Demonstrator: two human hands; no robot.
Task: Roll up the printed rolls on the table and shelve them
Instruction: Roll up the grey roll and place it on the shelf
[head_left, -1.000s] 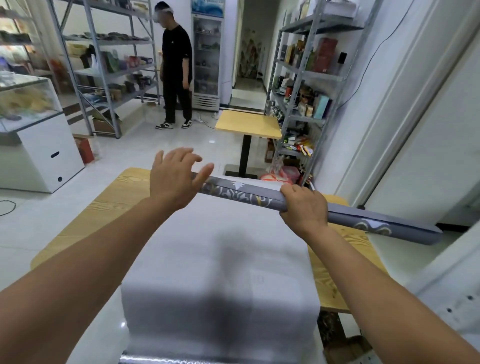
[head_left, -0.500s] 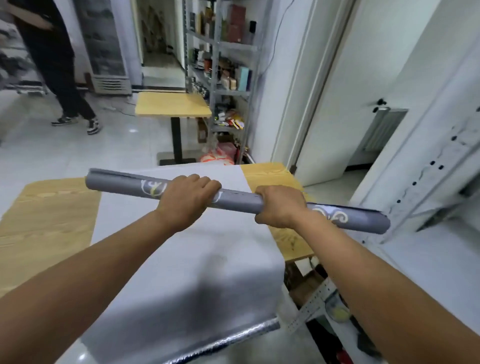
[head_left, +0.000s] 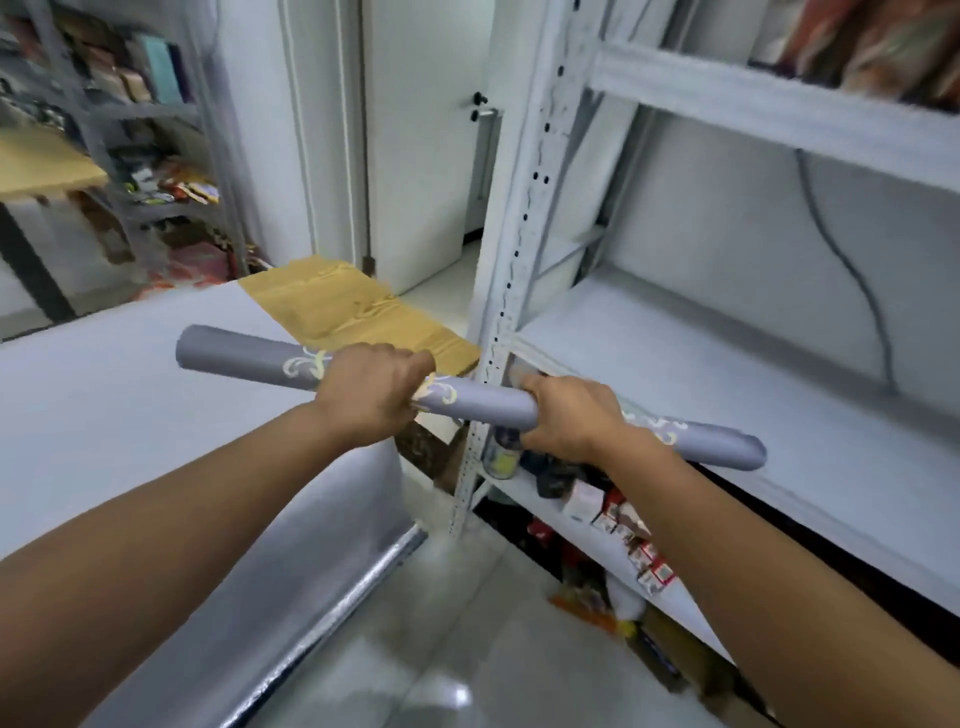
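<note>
White metal rack (head_left: 519, 249) stood to my right, wooden table (head_left: 343, 306) with a pale sheet (head_left: 130, 389) to my left. Grey printed roll (head_left: 483, 406) was level in the air, crossing the rack's upright. My left hand (head_left: 371, 387) and right hand (head_left: 569, 415) each gripped it, fingers curled tight around it.

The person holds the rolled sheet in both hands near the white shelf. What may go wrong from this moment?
1. The roll, gripped by the left hand and the right hand, lies across the shelf's upright post; pushed straight in, it may strike the post and get dented.
2. The flat sheet hangs over the table edge near the person; it might slide off.
</note>
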